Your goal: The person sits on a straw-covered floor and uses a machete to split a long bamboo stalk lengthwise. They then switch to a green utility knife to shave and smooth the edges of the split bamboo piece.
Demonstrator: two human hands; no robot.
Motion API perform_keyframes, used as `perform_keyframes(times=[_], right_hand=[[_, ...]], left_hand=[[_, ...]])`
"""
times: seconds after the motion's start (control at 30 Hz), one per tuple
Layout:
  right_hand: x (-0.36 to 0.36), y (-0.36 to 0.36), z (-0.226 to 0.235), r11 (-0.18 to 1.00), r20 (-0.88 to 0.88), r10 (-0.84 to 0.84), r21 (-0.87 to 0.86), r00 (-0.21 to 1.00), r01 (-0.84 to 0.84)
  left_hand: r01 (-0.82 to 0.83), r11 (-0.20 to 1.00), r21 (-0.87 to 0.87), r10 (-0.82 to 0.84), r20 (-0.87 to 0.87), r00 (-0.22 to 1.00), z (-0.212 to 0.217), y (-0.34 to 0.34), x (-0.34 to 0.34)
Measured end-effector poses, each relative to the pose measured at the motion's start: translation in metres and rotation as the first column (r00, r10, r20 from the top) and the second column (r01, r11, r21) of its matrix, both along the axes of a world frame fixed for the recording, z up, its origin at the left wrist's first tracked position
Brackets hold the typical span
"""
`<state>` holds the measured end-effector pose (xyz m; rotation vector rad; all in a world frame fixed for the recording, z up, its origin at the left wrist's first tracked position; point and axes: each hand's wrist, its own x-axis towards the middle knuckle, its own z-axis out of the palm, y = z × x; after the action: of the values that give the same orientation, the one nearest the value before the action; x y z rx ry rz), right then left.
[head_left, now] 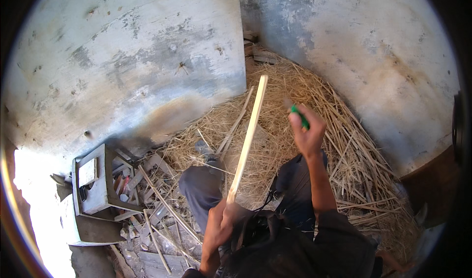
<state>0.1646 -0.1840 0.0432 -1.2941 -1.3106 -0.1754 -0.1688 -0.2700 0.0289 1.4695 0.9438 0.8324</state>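
Note:
A long pale strip of split wood or bamboo [251,130] slants up and away from my left hand [220,224], whose fingers are wrapped round its near end. Off to the right of the strip and apart from it, my right hand [310,133] is closed on a green-handled tool [302,118]. The tool's working end points up and left and is blurred, so I cannot tell its exact kind. Both of my knees are bent beneath the strip, in dark trousers.
Shavings and thin strips [285,81] heap against the wall corner. Longer sticks [354,165] lie along the right. A worn wooden stool-like frame [102,194] lies at the left among scraps and loose sticks [167,204]. Stained pale walls [147,57] rise behind.

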Motion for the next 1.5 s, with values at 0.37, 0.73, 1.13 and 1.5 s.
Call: perform_keyframes(times=[0.37, 0.73, 1.13, 1.5], right_hand=[[-0.081, -0.042, 0.005, 0.884, 0.328, 0.463, -0.105, 0.824, -0.455], [-0.085, -0.042, 0.005, 0.886, 0.367, 0.457, -0.105, 0.81, -0.452], [-0.083, -0.044, 0.011, 0.907, 0.404, 0.407, -0.073, 0.819, -0.415], [-0.078, -0.044, 0.014, 0.933, 0.481, 0.339, -0.059, 0.808, -0.355]], left_hand=[[-0.109, 0.99, 0.092, 0.116, -0.07, 0.991, 0.017, 0.016, 0.012], [-0.134, 0.981, 0.143, 0.158, -0.167, 0.973, 0.033, 0.015, 0.023], [-0.112, 0.983, 0.142, 0.138, -0.191, 0.972, 0.038, 0.013, 0.024], [-0.078, 0.991, 0.107, 0.091, -0.13, 0.987, 0.029, 0.014, 0.02]])
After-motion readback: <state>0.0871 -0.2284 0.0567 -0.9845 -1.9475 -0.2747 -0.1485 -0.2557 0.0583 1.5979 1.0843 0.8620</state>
